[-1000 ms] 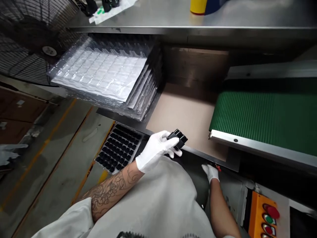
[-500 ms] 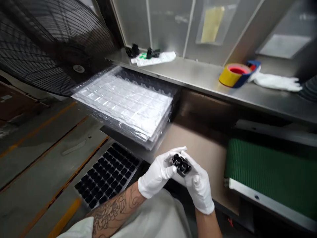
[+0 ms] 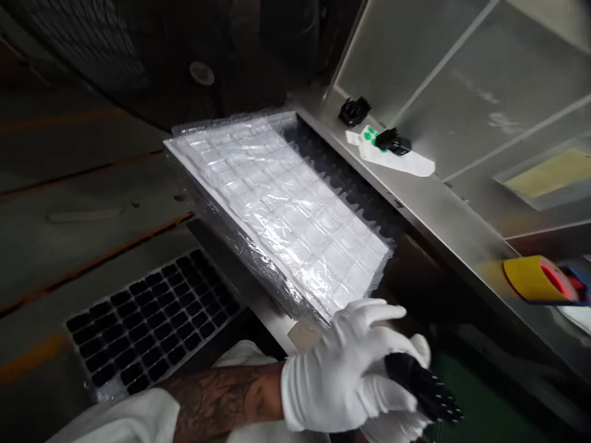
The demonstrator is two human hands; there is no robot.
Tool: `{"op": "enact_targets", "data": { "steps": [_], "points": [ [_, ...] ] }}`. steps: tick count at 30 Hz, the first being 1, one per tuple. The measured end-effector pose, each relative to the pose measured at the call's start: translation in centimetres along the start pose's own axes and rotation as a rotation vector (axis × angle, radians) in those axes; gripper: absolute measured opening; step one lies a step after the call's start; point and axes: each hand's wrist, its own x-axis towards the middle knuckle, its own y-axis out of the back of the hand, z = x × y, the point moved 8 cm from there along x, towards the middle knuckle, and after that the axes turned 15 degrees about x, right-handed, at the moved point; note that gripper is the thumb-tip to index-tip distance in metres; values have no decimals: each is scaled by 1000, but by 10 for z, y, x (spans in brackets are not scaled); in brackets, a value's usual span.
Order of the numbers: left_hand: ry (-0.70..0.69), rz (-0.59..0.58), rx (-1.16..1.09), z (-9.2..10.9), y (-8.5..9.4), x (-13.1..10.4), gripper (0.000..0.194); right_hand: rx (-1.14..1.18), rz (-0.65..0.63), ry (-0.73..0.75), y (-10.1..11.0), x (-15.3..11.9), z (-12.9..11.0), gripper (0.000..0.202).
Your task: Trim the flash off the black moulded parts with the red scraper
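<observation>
My left hand, in a white glove, is closed round a black plastic part at the lower right. The thumb lies below the part and a finger curls over its top. Small light dots, perhaps pins or holes, mark the part's right end. Under it, my right hand, also gloved, grips the part from below; most of this hand is hidden behind the left. Just beyond my left fingers is the near corner of a stack of clear plastic trays with white sheeting.
A tray of black parts sits low at the left. On the steel ledge are black pieces, a white sheet with green dots and a yellow tape roll. A green conveyor belt lies lower right; a large fan stands behind.
The view has swung left and tilted. The black part has turned in my hands, its dotted end now facing right, and my right hand has gone mostly out of sight beneath the left.
</observation>
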Motion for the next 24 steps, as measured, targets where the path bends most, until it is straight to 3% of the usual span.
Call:
{"op": "enact_targets", "data": {
  "steps": [3, 5, 8, 12, 15, 19, 22, 24],
  "points": [
    [-134, 96, 142, 1, -3, 4, 53, -139, 70, 105, -28, 5, -4, 53],
    [-167, 109, 234, -1, -8, 5, 54, -342, 8, -5, -49, 8, 9, 43],
    [-98, 110, 367, -6, -9, 6, 49, -579, -22, -188, -59, 11, 22, 30],
    [-1, 197, 430, -12, 12, 11, 47, -535, -2, -269, -65, 20, 11, 35],
    [18, 268, 388, -24, 44, 12, 44, -376, 29, -215, -80, 40, 1, 59],
    [87, 501, 311, -48, 119, -12, 30, -77, 12, -253, -118, 108, 9, 77],
    [139, 646, 343, -62, 167, -41, 27, -218, -131, -165, -168, 183, 15, 72],
    [163, 674, 452, -67, 183, -52, 30, -444, -281, -16, -211, 230, 21, 63]
  ]
}}
